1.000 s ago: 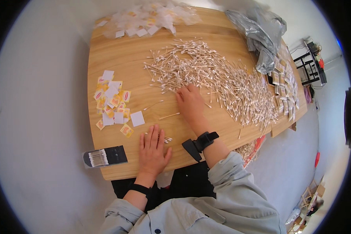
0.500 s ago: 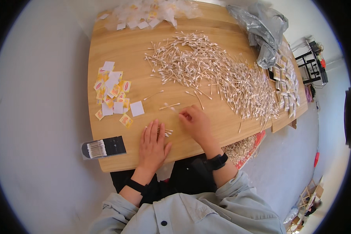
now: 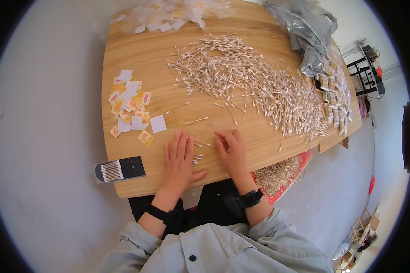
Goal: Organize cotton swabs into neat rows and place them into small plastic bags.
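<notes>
My left hand (image 3: 180,157) lies flat near the table's front edge, fingers stretched out over several cotton swabs (image 3: 197,158). White tips stick out beside its index finger, and one swab (image 3: 201,141) angles toward my right hand. A short way right, my right hand (image 3: 232,152) hovers low with fingers loosely bent and thumb apart from them. Nothing shows in its grasp. Beyond both hands lie single swabs (image 3: 196,120). A large heap of swabs (image 3: 241,68) spreads across the table's middle and right.
Yellow packets and white paper squares (image 3: 130,102) are piled at left. A black tray with a row of swabs (image 3: 119,169) overhangs the left edge. Grey plastic (image 3: 305,36) and packed bundles (image 3: 336,98) lie right. A red container of swabs (image 3: 278,177) stands below the edge.
My right hand has drawn back slightly toward me, its fingers less tightly curled. A blurred swab beside it is gone; one now lies by my left fingers. My left hand has shifted a little farther forward.
</notes>
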`<state>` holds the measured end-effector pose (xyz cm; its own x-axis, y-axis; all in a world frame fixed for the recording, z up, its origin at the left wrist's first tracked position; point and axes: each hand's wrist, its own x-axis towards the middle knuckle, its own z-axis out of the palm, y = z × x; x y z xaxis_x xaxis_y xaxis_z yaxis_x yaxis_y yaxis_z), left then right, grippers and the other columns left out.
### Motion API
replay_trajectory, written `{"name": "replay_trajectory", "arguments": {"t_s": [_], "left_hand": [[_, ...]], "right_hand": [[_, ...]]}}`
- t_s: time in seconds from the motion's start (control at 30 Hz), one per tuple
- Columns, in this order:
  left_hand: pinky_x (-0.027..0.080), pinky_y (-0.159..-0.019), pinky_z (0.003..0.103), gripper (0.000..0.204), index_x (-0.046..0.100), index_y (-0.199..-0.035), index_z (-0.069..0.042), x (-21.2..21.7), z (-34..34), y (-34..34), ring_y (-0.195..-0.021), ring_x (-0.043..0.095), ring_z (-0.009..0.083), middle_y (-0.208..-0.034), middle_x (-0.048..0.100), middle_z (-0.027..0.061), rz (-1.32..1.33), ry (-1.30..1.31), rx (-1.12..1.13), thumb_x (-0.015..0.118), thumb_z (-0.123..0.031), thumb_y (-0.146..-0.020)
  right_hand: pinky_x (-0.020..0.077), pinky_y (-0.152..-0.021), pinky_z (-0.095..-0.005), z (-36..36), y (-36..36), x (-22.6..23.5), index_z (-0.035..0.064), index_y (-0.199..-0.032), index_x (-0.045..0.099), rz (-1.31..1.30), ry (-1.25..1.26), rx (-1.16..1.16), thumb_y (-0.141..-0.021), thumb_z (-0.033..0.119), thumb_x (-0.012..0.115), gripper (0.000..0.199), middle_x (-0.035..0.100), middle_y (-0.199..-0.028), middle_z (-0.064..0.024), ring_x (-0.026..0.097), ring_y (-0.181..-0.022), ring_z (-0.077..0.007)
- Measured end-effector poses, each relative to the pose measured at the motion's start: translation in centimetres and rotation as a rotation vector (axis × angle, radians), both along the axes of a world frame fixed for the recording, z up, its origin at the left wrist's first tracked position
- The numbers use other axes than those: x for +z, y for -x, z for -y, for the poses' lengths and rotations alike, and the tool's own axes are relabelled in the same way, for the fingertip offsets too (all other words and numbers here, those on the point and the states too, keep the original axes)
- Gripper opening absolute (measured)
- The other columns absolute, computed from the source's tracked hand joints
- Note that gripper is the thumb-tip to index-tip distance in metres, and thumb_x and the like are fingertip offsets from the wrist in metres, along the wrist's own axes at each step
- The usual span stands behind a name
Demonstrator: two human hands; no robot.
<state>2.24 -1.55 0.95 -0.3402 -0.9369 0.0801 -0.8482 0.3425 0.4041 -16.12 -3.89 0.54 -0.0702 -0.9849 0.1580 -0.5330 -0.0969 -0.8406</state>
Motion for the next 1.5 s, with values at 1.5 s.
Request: {"name": "replay_trajectory", "arguments": {"t_s": [1.5], "left_hand": [[0.012, -0.119, 0.057, 0.094, 0.03, -0.151, -0.001, -0.4, -2.7, -0.6, -0.15, 0.018, 0.037, -0.16, 0.023, 0.0209, 0.066, -0.105, -0.026, 0.075, -0.037, -0.078]], "right_hand": [[0.051, -0.07, -0.0376, 4.2, 4.1, -1.2, 0.005, -0.1, 0.068, -0.173, 0.052, -0.36, -0.084, 0.009, 0.072, 0.016, 0.056, -0.101, -0.0117, 0.06, -0.08, -0.0264]]}}
